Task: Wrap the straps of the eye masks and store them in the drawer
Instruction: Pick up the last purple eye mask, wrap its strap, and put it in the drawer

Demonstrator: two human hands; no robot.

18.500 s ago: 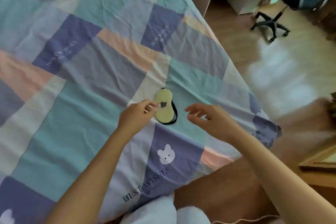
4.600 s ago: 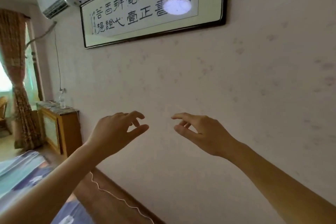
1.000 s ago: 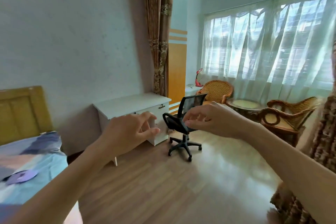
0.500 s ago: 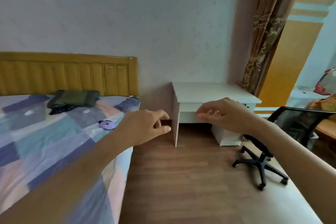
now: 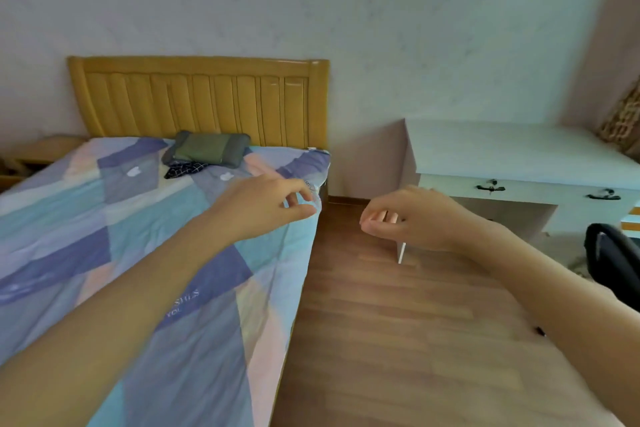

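Hands are loose and hold nothing: left hand (image 5: 263, 208) over the bed (image 5: 104, 253), right hand (image 5: 412, 218) near the counter (image 5: 519, 149) drawer (image 5: 490, 188). No eye mask shows; one might get missed.

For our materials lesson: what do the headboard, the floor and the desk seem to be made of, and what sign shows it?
Headboard: probably wood, glossy yellow varnish; sheen on the vertical slats.
Floor: wood or laminate; plank seams, brown grain, slight shine.
Desk: likely painted or laminated board; flat matt white, no grain, dark handles that may be metal.
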